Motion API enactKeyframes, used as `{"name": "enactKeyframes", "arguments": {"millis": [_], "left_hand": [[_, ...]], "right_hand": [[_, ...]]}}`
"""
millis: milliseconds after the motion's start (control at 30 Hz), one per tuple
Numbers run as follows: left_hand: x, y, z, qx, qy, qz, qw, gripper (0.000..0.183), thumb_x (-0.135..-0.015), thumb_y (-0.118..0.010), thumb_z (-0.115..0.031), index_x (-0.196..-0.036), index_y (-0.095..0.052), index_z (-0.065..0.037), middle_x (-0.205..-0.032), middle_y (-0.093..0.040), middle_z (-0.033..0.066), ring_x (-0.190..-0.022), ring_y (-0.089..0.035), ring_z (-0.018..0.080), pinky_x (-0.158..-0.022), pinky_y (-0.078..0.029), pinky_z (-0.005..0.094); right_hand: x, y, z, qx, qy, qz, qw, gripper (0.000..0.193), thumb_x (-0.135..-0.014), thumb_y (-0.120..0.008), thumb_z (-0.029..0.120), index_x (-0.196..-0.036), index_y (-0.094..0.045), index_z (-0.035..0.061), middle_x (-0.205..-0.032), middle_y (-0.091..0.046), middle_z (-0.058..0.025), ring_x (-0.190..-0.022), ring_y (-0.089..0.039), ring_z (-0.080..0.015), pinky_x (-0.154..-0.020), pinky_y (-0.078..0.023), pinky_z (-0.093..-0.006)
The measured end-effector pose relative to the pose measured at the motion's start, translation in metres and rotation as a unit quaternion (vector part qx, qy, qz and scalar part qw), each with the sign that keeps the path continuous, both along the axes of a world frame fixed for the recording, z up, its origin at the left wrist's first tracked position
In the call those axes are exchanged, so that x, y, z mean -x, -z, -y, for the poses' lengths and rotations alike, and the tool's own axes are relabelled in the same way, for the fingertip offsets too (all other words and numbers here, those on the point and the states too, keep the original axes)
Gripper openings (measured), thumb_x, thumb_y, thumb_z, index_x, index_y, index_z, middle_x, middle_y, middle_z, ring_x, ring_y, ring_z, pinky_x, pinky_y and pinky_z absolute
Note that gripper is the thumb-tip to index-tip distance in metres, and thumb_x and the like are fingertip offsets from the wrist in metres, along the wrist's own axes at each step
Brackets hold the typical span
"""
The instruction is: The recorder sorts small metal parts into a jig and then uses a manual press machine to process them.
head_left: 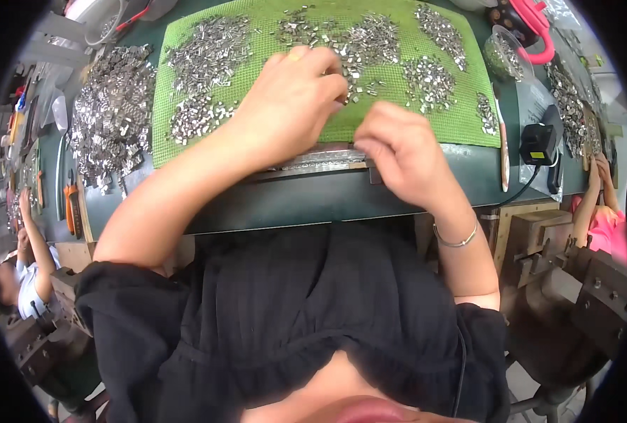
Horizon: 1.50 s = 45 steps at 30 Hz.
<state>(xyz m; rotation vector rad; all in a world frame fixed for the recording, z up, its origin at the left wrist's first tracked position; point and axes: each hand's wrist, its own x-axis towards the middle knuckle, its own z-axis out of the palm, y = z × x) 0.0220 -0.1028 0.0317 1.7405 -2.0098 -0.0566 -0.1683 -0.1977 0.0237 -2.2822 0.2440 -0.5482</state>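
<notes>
My left hand (292,99) is over the green textured mat (257,134), fingers curled down by a pile of small shiny metal pieces (371,39). Its fingertips are mostly hidden, so what they hold cannot be made out. My right hand (408,158), with a thin bracelet at the wrist, is closed at the mat's near edge. Its thumb and forefinger come together at the right end of a long narrow metal strip (320,160); anything between them is too small to name. The strip lies along the table's front edge, partly under my left wrist.
More metal pieces lie in separate heaps on the mat. Left of it are a big heap of linked metal parts (112,106) and orange-handled pliers (72,204). On the right stand a clear bowl (507,56) of pieces and a black box (539,143) with a cable. People work at both sides.
</notes>
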Motion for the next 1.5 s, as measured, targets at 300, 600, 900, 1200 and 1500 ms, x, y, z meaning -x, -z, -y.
{"name": "enactKeyframes", "arguments": {"millis": [300, 600, 900, 1200, 1500], "left_hand": [[0.029, -0.001, -0.05, -0.075, -0.041, -0.243, 0.966, 0.009, -0.085, -0.066, 0.003, -0.091, -0.06, 0.001, -0.088, -0.062, 0.0124, -0.077, -0.062, 0.0291, -0.066, -0.048, 0.0349], [0.03, 0.005, -0.054, -0.054, -0.057, -0.264, 0.961, 0.01, -0.083, -0.068, 0.004, -0.09, -0.061, 0.001, -0.088, -0.065, 0.0114, -0.078, -0.063, 0.0276, -0.066, -0.049, 0.0349], [0.04, 0.011, -0.05, -0.014, -0.027, -0.145, 0.989, 0.015, -0.08, -0.071, 0.002, -0.092, -0.062, -0.002, -0.092, -0.066, 0.0099, -0.083, -0.064, 0.0294, -0.071, -0.048, 0.0366], [0.047, 0.011, -0.051, 0.071, -0.001, 0.013, 0.997, 0.016, -0.074, -0.073, -0.005, -0.088, -0.065, -0.007, -0.094, -0.066, 0.0031, -0.082, -0.063, 0.0214, -0.074, -0.045, 0.0363], [0.005, -0.009, 0.009, 0.048, 0.012, 0.065, 0.997, 0.012, -0.081, -0.074, -0.009, -0.094, -0.074, -0.009, -0.11, -0.067, 0.004, -0.107, -0.061, 0.0274, -0.092, -0.043, 0.0431]], "right_hand": [[0.003, 0.007, -0.008, 0.019, -0.045, 0.02, 0.999, 0.009, -0.078, -0.067, -0.004, -0.082, -0.06, -0.0004, -0.084, -0.059, -0.0123, -0.075, -0.059, -0.0323, -0.067, -0.045, -0.0393], [0.002, 0.007, -0.016, 0.221, -0.051, 0.014, 0.974, 0.011, -0.074, -0.067, 0.004, -0.08, -0.058, 0.0057, -0.084, -0.055, -0.0067, -0.073, -0.055, -0.0257, -0.071, -0.042, -0.0367], [0.036, 0.022, -0.023, 0.065, -0.003, 0.015, 0.998, 0.045, -0.073, -0.079, 0.013, -0.115, -0.067, 0.0022, -0.119, -0.064, -0.0128, -0.102, -0.063, -0.0281, -0.089, -0.045, -0.0388], [0.041, 0.029, -0.016, -0.013, -0.011, 0.045, 0.999, 0.047, -0.074, -0.079, 0.012, -0.119, -0.067, 0.0031, -0.12, -0.065, -0.0147, -0.108, -0.063, -0.0316, -0.093, -0.045, -0.0398], [0.044, 0.024, -0.006, -0.05, -0.05, 0.012, 0.997, 0.05, -0.073, -0.075, 0.005, -0.121, -0.066, 0.0021, -0.127, -0.064, -0.0153, -0.114, -0.062, -0.0338, -0.096, -0.046, -0.0396]]}}
